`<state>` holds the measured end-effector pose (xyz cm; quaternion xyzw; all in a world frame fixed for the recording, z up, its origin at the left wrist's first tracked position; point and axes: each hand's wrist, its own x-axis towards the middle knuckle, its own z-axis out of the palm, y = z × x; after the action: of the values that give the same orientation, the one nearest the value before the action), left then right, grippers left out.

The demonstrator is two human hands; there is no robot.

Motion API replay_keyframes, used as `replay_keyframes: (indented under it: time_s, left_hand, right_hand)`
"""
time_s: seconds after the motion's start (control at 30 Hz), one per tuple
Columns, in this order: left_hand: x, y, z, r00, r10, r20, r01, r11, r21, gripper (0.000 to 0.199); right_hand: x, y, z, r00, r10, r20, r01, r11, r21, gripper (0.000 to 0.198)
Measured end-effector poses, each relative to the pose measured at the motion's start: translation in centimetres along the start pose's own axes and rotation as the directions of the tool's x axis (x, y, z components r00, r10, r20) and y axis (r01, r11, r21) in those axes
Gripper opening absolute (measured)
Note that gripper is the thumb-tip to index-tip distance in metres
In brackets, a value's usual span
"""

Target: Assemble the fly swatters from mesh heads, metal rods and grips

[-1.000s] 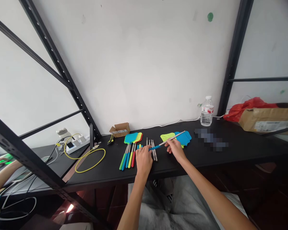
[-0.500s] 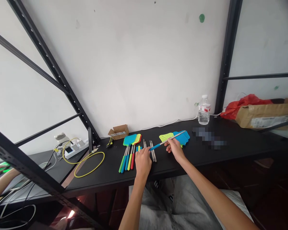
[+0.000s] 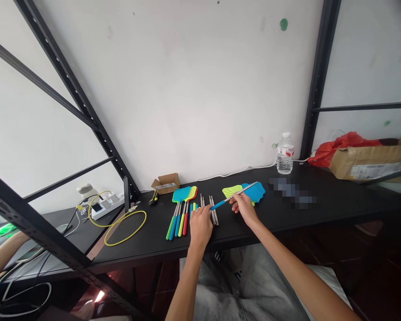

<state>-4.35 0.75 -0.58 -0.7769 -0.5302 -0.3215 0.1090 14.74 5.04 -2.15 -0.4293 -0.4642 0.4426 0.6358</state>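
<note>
Between my two hands is a fly swatter handle, a blue grip with a thin metal rod, slanting up to the right. My left hand is closed around the blue grip end. Fingers of my right hand pinch the metal rod farther up. Beyond the rod lie loose swatter heads, yellow-green and blue. Several loose metal rods rest near my left hand, which partly hides some blue and yellow grips. Left of these, whole fly swatters with coloured grips lie side by side.
A small open cardboard box and a black-yellow cutter sit at the back left. Near them are a yellow cable loop and a power strip. A water bottle stands at the right. Another person's arm shows far left.
My hands and the handle stay in nearly the same pose. The view has shifted slightly, and the other person's arm at the far left has moved a little.
</note>
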Motion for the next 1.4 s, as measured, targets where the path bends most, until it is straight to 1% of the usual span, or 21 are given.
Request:
replay_keyframes:
  time_s: [0.17,0.33,0.63,0.83,0.97,1.07,1.13,1.27,1.33,1.4]
  left_hand:
    - [-0.01,0.04,-0.1,1.0,0.012,0.015,-0.012,1.0,-0.019,0.032]
    - [-0.06,-0.17,0.14,0.998,0.057,-0.021,-0.057,0.998,-0.029,0.03]
    - [-0.09,-0.37,0.42,0.995,0.091,-0.048,-0.093,0.994,-0.052,0.026]
    - [-0.09,-0.37,0.41,0.996,0.077,-0.043,-0.079,0.996,-0.051,0.026]
    - [-0.1,-0.31,0.33,0.997,0.043,-0.066,-0.046,0.998,-0.041,0.025]
    - [-0.09,-0.28,0.3,0.998,0.036,-0.059,-0.039,0.998,-0.05,0.025]
    - [-0.08,-0.28,0.3,0.998,0.039,-0.054,-0.042,0.998,-0.052,0.025]
    - [-0.11,-0.36,0.38,0.998,0.036,-0.057,-0.039,0.998,-0.04,0.024]
    - [-0.13,-0.4,0.43,0.998,0.023,-0.063,-0.025,0.999,-0.027,0.024]
    - [-0.13,-0.42,0.49,0.998,0.004,-0.067,-0.005,1.0,-0.012,0.024]
  right_hand:
    - [-0.35,-0.37,0.18,0.998,-0.032,0.056,0.036,0.997,-0.066,0.034]
    - [-0.34,-0.29,0.25,0.988,-0.059,0.145,0.073,0.992,-0.099,0.036]
    - [-0.45,-0.1,0.27,0.972,-0.094,0.217,0.125,0.983,-0.132,0.036]
    - [-0.44,-0.23,0.35,0.974,-0.076,0.212,0.099,0.99,-0.104,0.04]
    - [-0.07,-0.14,0.19,0.992,-0.021,0.126,0.022,1.0,-0.003,0.046]
    - [0.06,-0.02,0.04,0.996,-0.015,0.083,0.008,0.997,0.077,0.047]
    - [-0.04,-0.04,0.04,0.993,-0.031,0.116,0.023,0.997,0.074,0.047]
    - [-0.49,-0.32,0.22,0.974,-0.057,0.22,0.064,0.998,-0.026,0.048]
    - [-0.6,-0.39,0.28,0.969,-0.061,0.238,0.075,0.996,-0.05,0.048]
    - [-0.54,-0.32,0.26,0.973,-0.049,0.225,0.06,0.997,-0.044,0.049]
